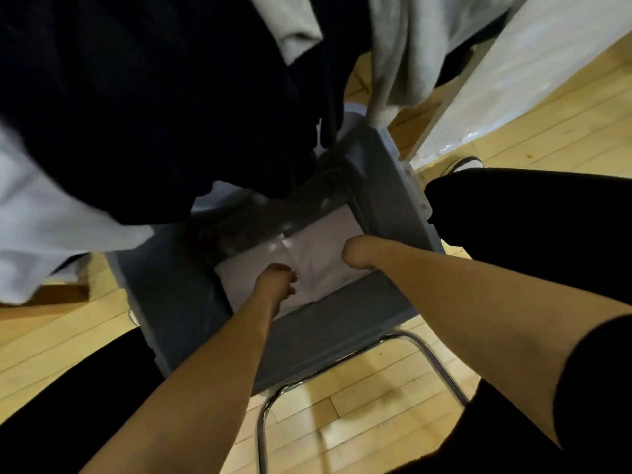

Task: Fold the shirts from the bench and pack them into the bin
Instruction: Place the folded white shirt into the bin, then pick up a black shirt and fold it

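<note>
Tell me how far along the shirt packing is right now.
Done: a folded pale pink shirt lies flat in the grey plastic bin. In hand: the left hand and right hand reach down onto it; their fingers are hard to make out. Left: dark navy garments, a light grey one and a pale bluish-white one hang unfolded above.
</note>
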`<state>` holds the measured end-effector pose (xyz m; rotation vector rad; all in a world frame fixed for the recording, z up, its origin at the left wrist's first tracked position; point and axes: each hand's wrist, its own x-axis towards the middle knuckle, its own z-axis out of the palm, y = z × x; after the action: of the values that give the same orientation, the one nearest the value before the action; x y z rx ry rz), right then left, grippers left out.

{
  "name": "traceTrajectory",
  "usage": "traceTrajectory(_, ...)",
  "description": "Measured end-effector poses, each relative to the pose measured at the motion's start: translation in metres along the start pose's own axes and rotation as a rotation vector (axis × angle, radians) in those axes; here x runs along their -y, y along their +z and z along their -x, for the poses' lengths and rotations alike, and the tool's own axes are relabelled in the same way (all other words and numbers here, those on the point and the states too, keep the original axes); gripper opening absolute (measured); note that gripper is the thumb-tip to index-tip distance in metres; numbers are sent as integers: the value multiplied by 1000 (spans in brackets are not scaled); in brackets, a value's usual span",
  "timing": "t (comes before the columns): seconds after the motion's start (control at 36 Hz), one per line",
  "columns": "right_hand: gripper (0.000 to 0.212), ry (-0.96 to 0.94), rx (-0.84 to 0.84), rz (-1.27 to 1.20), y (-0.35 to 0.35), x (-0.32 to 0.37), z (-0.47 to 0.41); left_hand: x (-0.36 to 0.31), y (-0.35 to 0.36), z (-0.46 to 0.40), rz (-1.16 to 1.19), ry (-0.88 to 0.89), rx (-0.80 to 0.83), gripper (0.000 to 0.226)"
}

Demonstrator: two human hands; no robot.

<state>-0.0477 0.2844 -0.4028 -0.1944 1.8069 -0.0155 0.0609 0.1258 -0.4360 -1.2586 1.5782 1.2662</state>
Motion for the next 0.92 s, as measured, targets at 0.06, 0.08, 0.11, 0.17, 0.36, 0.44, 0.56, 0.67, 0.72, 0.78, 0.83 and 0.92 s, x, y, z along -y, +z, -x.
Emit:
traceTrajectory(0.06, 42, -48, -14, 18, 1, 8, 22, -6, -8, 24, 18, 19, 2, 15)
traceTrajectory(0.08, 43, -71, -21, 14, 0, 11, 32, -11, -11, 35, 13, 14, 1, 14)
traceTrajectory(0.11, 43, -93, -47, 37, -1, 13, 43, -11, -12, 38, 5, 31, -8, 13)
traceTrajectory(0.17, 41, -151, -120, 78, 1, 14, 63, -16, -17, 63, -29, 79, -25, 13)
traceTrajectory(0.36, 33, -255, -289, 52, 3, 19, 120, -17, -33, 129, -160, 315, -132, 20)
traceTrajectory(0.44, 31, -305, -344, 92, -2, 27, 149, -19, -46, 158, -247, 462, -206, 13)
traceTrajectory(0.56, 27, -410, -479, 88, -17, 42, 185, -30, -68, 194, -342, 636, -371, 14)
traceTrajectory(0.67, 21, -609, -721, 106, -38, 52, 219, -42, -91, 228, -395, 769, -556, 12)
traceTrajectory(0.72, 16, -720, -841, 93, -49, 55, 228, -50, -100, 239, -364, 849, -629, 11)
traceTrajectory(0.78, 20, -790, -1008, 108, -60, 63, 235, -57, -112, 249, -325, 916, -701, 14)
traceTrajectory(0.83, 23, -822, -1136, 142, -70, 70, 242, -66, -121, 257, -333, 994, -773, 17)
traceTrajectory(0.92, 32, -834, -1244, 185, -85, 82, 251, -80, -131, 264, -399, 1098, -896, 20)
